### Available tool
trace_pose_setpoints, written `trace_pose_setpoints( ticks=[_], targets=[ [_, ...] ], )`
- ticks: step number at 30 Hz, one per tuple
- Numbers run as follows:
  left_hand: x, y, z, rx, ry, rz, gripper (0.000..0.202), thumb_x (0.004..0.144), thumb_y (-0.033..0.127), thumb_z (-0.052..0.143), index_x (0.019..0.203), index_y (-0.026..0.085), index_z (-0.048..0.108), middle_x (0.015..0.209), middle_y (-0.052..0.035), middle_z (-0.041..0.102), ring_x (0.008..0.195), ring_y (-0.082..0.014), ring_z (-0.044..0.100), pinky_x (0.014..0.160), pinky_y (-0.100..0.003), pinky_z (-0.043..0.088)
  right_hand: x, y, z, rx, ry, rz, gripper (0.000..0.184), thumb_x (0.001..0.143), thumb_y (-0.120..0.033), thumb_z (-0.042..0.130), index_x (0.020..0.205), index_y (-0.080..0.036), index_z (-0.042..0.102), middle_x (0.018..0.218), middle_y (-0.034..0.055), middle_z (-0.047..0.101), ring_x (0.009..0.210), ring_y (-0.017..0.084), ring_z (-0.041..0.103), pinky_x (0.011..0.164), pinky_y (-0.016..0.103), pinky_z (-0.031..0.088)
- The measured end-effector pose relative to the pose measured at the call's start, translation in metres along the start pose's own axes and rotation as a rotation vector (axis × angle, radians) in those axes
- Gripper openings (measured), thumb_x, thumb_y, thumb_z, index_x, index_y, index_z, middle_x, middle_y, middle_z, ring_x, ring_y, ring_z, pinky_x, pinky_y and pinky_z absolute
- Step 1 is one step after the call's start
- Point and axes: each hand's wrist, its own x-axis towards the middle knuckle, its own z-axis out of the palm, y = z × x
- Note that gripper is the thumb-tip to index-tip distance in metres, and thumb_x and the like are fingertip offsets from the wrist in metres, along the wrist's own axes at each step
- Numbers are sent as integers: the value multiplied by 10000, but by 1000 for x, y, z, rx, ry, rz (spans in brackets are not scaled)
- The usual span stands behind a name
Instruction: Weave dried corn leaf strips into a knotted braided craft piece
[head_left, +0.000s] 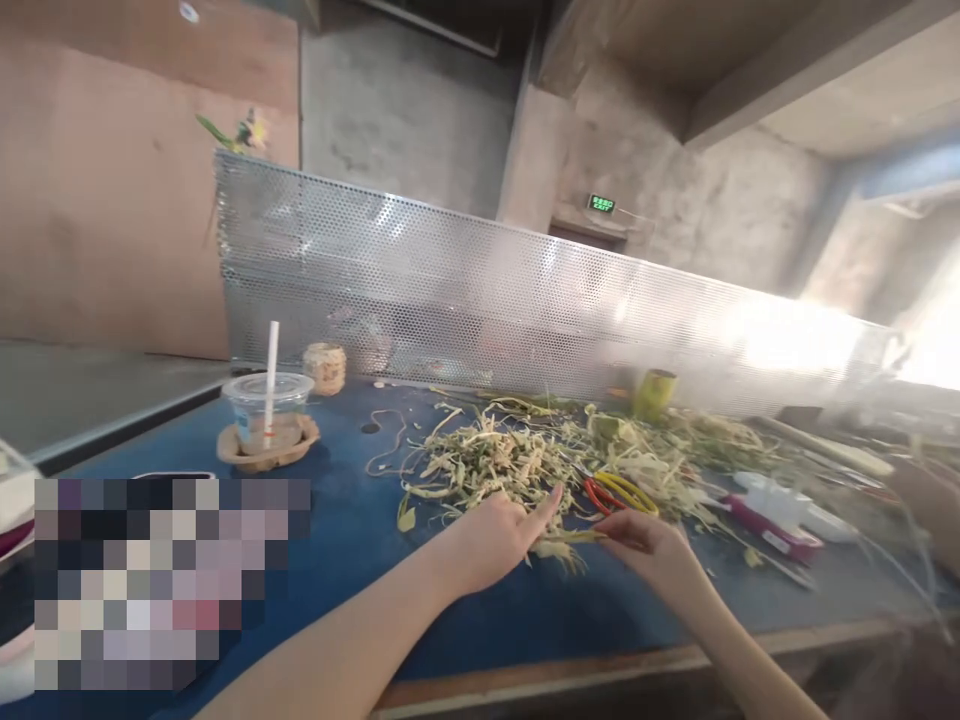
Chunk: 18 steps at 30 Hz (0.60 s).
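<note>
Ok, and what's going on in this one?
A person is working with both hands at a blue table. The left hand is at the near edge of a loose heap of pale, dry-looking plant pieces, index finger extended. The right hand appears to pinch the end of a pale strand. Just beyond it lie red and yellow handles, perhaps of scissors. A lidded plastic cup with a straw stands off to the left.

Loose heap of pale yellow-green plant scraps, tangled and curled, lying on a blue tabletop
</note>
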Motion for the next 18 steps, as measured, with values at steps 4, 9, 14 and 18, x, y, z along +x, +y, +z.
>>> trace_pose_setpoints(
  ticks=[4, 9, 14, 18],
  targets=[
    [-3, 13, 0, 256, -29, 279, 608, 831, 48, 258, 1380, 103, 3, 723, -76, 644, 637, -195, 560, 647, -339, 421, -27, 6, -12, -248, -6, -145, 92, 641, -255, 620, 695, -214, 683, 697, 45, 670, 635, 193, 589, 579, 301, 476],
    [-2, 23, 1, 341, -136, 437, 523, 849, 73, 271, 1356, 57, 144, 668, -72, 635, 580, -189, 551, 577, -304, 414, -44, 4, -17, -566, -192, -308, 183, 668, -109, 527, 679, -239, 657, 705, 40, 647, 737, 205, 557, 691, 320, 459],
    [0, 6, -1, 383, -93, 282, 526, 843, 36, 267, 1358, 106, 179, 784, -94, 642, 766, -196, 579, 712, -320, 414, -27, 6, -8, -696, -185, -356, 239, 701, -66, 452, 709, -226, 629, 752, 36, 655, 766, 204, 545, 739, 338, 434],
    [-1, -1, -11, 288, -97, 211, 547, 846, 250, 424, 1346, 136, 235, 875, -116, 637, 833, -229, 569, 757, -361, 401, -10, 9, -3, -750, -127, -350, 236, 689, -51, 451, 705, -217, 618, 764, 35, 654, 801, 209, 553, 769, 348, 420]
  ],
)
